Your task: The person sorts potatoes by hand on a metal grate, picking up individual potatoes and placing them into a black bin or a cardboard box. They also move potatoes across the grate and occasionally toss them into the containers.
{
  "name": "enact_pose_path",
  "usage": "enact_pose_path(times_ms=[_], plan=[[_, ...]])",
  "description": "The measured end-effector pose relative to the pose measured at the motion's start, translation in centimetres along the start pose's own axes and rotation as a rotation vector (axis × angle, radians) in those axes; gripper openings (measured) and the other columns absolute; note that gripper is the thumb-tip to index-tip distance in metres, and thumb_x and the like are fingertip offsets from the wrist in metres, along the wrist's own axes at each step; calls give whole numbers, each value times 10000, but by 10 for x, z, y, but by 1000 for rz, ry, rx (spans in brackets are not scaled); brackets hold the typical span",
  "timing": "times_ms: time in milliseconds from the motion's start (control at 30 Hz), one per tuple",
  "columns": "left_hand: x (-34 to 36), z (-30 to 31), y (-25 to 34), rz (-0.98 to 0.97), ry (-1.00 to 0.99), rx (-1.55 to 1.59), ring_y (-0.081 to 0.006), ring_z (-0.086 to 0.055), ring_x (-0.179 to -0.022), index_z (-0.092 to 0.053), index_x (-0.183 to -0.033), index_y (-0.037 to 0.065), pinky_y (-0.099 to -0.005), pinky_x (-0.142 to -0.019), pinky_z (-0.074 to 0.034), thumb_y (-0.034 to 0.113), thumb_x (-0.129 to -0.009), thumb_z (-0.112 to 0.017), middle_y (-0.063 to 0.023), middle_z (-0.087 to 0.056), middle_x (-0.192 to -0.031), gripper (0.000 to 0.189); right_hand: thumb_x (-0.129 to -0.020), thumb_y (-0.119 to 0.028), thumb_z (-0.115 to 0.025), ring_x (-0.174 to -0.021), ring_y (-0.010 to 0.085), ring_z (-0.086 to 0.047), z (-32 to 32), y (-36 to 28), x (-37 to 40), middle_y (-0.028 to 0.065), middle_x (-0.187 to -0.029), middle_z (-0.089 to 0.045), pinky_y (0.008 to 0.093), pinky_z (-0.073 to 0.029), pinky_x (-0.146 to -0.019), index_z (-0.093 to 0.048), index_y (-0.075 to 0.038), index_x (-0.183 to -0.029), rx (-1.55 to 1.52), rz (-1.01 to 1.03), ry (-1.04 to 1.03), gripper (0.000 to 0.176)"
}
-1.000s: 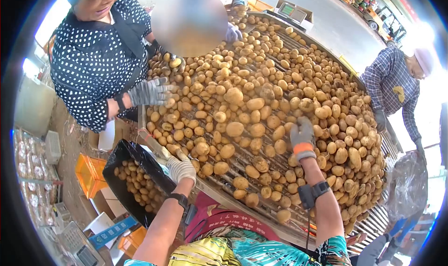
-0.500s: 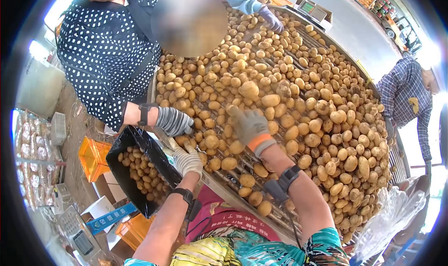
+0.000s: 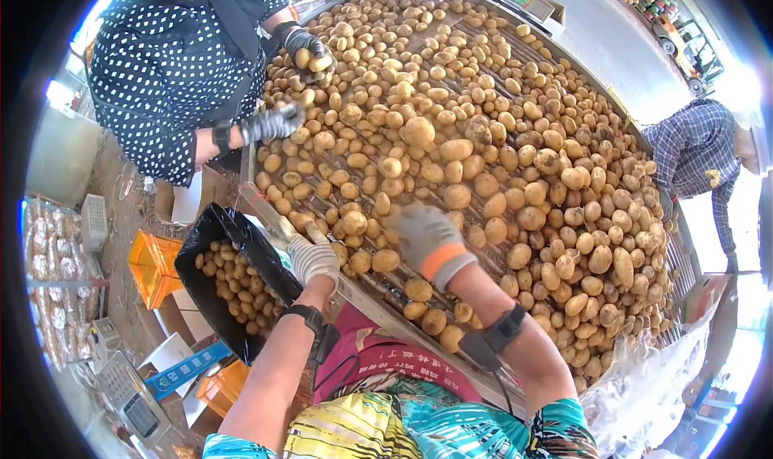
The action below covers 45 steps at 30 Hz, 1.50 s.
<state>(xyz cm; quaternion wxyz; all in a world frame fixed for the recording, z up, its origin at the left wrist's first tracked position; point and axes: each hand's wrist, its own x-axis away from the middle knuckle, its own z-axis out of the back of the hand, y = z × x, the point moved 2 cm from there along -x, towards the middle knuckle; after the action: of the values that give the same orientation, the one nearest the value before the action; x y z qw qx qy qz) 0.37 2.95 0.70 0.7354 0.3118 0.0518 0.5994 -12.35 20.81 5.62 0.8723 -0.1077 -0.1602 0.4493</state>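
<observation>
Many potatoes lie heaped on a slatted table. My left hand, in a white striped glove, rests at the table's near edge beside a few potatoes; its fingers are partly spread and nothing shows in them. Over the slats, my right hand wears a grey glove with an orange cuff. It is blurred and its fingertips are smeared among the potatoes, so its grip cannot be made out. A crate lined with black plastic, holding potatoes, stands left of my left hand.
A co-worker in a dotted top holds potatoes at the upper left. Another person in a checked shirt bends at the right. An orange crate and a scale are at the left, clear plastic at the lower right.
The co-worker's striped-gloved hand has moved up and left, away from my left hand, and their other hand now shows with potatoes. The purple-gloved hand has drawn back toward the top edge.
</observation>
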Motion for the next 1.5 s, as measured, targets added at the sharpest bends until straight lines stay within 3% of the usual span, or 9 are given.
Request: enact_pose_path(times_ms=[67, 200, 267, 467, 667, 867, 1267, 1333, 1500], plan=[[-3, -4, -7, -108, 70, 18, -455, -292, -1476, -222, -1604, 85, -402, -1204, -278, 386, -1057, -448, -348, -79, -1638, 664, -875, -84, -634, -1132, 320, -602, -22, -10, -2, 108, -1302, -573, 408, -564, -888, -653, -224, -1266, 117, -76, -129, 416], [0, -4, -6, -118, 74, 59, -450, -271, -1486, -201, -1613, 111, -405, -1206, -273, 389, -1054, -452, -345, -81, -1640, 674, -848, -82, -649, -1143, 329, -596, -39, -4, 1, 98, -1403, -491, 432, -559, -882, -657, -229, -1243, 75, 0, 51, 421], [5, -1, -1, -141, 169, -100, -439, -507, -1297, -253, -1575, 2, -453, -1084, -406, 366, -1052, -445, -323, -472, -1463, 666, -823, -99, -674, -1160, 329, -589, -29, 1, 2, 110, -1360, -513, 449, -544, -912, -660, -224, -1226, -77, -12, -11, 422], [4, 2, 3, -86, 108, -55, -443, -518, -1285, -237, -1578, 0, -453, -1071, -413, 392, -1049, -443, -333, -490, -1440, 690, -810, -127, -689, -1193, 327, -552, -29, -1, 41, 94, -1261, -551, 461, -526, -911, -658, -150, -1146, 48, 75, 162, 338], [-1, -6, -8, -130, 127, -29, -431, -503, -1312, -221, -1587, 13, -452, -1091, -397, 420, -1052, -429, -328, -474, -1460, 704, -869, -79, -614, -1159, 353, -584, -22, -8, 43, 122, -1359, -525, 487, -533, -914, -604, -184, -1290, -11, -128, -78, 434], [-11, -13, -18, -140, 107, -81, -435, -453, -1360, -230, -1584, 9, -449, -1114, -376, 437, -1056, -421, -315, -421, -1513, 706, -900, -101, -581, -1043, 351, -660, -40, 2, 23, 154, -1226, -631, 475, -552, -847, -618, -152, -1264, 72, -197, -103, 369], [-5, -8, -7, -163, 162, 54, -383, -424, -1412, -244, -1572, -16, -414, -1144, -380, 340, -1059, -463, -267, -336, -1590, 662, -871, -230, -664, -1041, 385, -651, 7, 33, 188, 174, -1106, -655, 492, -533, -854, -589, -184, -1301, -75, -445, 0, 439], [-4, -5, -6, -131, 63, 102, -384, -383, -1430, -215, -1591, 28, -398, -1160, -344, 343, -1067, -470, -266, -152, -1642, 662, -877, -245, -679, -1080, 391, -639, 18, 26, 202, 192, -1130, -639, 491, -534, -882, -564, -182, -1350, -141, -590, -174, 491], [-3, -7, -6, -148, 119, 57, -420, -475, -1356, -223, -1587, 33, -446, -1114, -411, 364, -1053, -463, -292, -389, -1545, 673, -897, -272, -677, -1111, 393, -628, 7, 29, 200, 194, -1132, -636, 485, -534, -898, -552, -182, -1376, -60, -555, -288, 503]])
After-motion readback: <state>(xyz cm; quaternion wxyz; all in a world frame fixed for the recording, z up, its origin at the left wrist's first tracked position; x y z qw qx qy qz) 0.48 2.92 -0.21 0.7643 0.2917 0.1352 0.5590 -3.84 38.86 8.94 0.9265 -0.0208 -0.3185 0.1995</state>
